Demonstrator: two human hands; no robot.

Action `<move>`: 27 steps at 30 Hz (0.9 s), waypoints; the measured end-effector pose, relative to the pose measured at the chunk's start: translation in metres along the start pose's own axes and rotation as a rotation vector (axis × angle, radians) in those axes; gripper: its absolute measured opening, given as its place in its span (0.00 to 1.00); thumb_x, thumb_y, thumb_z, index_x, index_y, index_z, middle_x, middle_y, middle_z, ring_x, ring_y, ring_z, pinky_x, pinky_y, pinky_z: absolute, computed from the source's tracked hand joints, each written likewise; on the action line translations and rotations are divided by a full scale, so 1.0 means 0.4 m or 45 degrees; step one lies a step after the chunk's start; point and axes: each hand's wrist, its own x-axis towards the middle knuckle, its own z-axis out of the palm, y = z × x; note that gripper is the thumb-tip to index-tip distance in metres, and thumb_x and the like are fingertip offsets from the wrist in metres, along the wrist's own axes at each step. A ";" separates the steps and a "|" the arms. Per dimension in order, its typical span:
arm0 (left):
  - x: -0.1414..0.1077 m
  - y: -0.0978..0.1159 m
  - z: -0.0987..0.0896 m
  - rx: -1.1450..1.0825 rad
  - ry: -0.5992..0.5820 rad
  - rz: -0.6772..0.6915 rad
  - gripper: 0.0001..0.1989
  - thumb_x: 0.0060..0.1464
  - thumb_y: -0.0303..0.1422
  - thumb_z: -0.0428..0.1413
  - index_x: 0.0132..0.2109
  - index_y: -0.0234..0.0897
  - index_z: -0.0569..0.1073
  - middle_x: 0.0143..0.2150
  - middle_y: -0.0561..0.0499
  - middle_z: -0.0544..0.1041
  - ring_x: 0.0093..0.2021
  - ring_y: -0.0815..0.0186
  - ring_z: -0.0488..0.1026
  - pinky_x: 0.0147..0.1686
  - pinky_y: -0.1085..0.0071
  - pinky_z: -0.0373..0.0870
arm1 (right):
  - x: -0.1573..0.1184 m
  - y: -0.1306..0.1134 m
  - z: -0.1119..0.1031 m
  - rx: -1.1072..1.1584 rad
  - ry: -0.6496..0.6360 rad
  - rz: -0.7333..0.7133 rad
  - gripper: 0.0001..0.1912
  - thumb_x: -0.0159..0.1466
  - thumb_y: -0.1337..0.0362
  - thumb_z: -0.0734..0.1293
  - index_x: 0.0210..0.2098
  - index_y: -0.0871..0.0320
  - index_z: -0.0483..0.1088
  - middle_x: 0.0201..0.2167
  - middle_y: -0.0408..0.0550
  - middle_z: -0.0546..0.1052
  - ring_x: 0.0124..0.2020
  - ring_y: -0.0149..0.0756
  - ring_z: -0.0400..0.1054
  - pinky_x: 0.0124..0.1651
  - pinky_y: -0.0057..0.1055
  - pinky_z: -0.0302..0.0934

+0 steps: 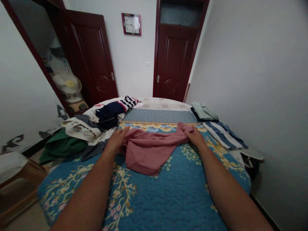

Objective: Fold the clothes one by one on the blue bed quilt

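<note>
A dusty-pink garment (150, 149) stretches between my two hands over the blue floral bedspread (178, 192). Its exact kind does not show; it is bunched along the top, and a wide flap hangs down towards me. My left hand (119, 138) grips its left end, fingers closed round the cloth. At the right end, my right hand (195, 136) pinches a bunched corner. The underside of the garment and some of my fingertips are hidden in its folds.
Rumpled clothes (96, 122) lie heaped at the left, with a green garment (64, 144) at the edge. Folded clothes (204, 111) and a striped shirt (222, 134) lie at the right. A wooden stool (24, 175) stands left, a fan (67, 83) beyond the doorway.
</note>
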 end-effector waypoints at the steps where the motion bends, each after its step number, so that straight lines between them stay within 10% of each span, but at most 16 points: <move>1: -0.005 0.004 0.003 0.034 -0.060 0.012 0.27 0.52 0.53 0.63 0.47 0.34 0.79 0.43 0.37 0.84 0.43 0.45 0.81 0.36 0.58 0.76 | -0.003 -0.009 0.005 0.010 -0.046 -0.031 0.39 0.59 0.51 0.72 0.67 0.60 0.70 0.55 0.60 0.81 0.55 0.52 0.76 0.55 0.40 0.68; 6: -0.018 0.013 0.012 0.290 -0.428 0.176 0.28 0.36 0.42 0.72 0.47 0.38 0.83 0.47 0.44 0.85 0.50 0.46 0.80 0.44 0.60 0.76 | -0.009 -0.047 0.010 0.313 -0.207 0.049 0.12 0.53 0.57 0.71 0.34 0.57 0.79 0.30 0.48 0.81 0.34 0.42 0.75 0.36 0.32 0.66; 11: -0.037 0.029 -0.036 0.059 -0.530 -0.083 0.28 0.47 0.54 0.67 0.45 0.36 0.81 0.33 0.47 0.81 0.31 0.60 0.75 0.27 0.69 0.69 | 0.013 -0.042 -0.032 1.075 0.735 0.255 0.15 0.56 0.54 0.67 0.38 0.56 0.75 0.30 0.42 0.77 0.30 0.37 0.71 0.32 0.31 0.67; 13: -0.050 0.034 -0.055 -0.180 -0.576 -0.078 0.33 0.48 0.57 0.67 0.51 0.35 0.80 0.37 0.46 0.82 0.30 0.62 0.75 0.26 0.71 0.68 | 0.014 -0.042 -0.043 1.087 0.877 0.324 0.15 0.56 0.53 0.69 0.38 0.57 0.75 0.32 0.43 0.77 0.32 0.38 0.72 0.33 0.31 0.68; 23: -0.141 0.062 -0.120 0.008 -1.065 0.096 0.30 0.41 0.45 0.75 0.50 0.39 0.80 0.48 0.51 0.84 0.48 0.58 0.78 0.46 0.69 0.74 | -0.090 -0.084 -0.137 1.161 -0.572 0.356 0.18 0.50 0.59 0.76 0.40 0.57 0.78 0.36 0.56 0.84 0.38 0.50 0.80 0.39 0.43 0.76; 27: -0.174 0.097 -0.173 0.157 -1.156 0.186 0.25 0.42 0.48 0.73 0.44 0.39 0.79 0.41 0.55 0.81 0.44 0.60 0.76 0.41 0.72 0.71 | -0.087 -0.092 -0.158 1.232 -0.736 0.353 0.24 0.51 0.57 0.78 0.46 0.57 0.79 0.43 0.61 0.84 0.43 0.56 0.81 0.49 0.51 0.75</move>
